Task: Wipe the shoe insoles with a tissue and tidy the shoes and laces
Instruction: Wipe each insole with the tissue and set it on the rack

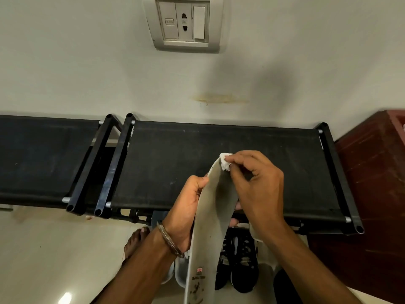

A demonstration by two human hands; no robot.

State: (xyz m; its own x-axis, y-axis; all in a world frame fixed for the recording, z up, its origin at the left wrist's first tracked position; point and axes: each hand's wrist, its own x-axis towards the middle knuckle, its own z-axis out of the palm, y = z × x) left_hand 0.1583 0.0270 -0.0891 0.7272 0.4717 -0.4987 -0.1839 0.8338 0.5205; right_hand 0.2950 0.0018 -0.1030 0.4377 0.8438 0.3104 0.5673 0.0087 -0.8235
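Note:
A long grey insole (211, 216) with a small flag print near its heel stands upright in front of me. My left hand (186, 207) grips its left edge around the middle. My right hand (254, 181) pinches a small crumpled white tissue (224, 162) against the insole's top end. Part of a second pale insole (255, 232) shows under my right wrist. Below on the floor stands a black sneaker (243, 262) with pale laces, and a white shoe (180, 273) sits left of the insole.
A black fabric shoe rack (166, 159) runs along the wall, with a second rack section (43, 156) to its left. A dark red wooden cabinet (372, 172) stands at the right. A wall socket plate (185, 23) is above. My bare foot (137, 240) rests on the tiled floor.

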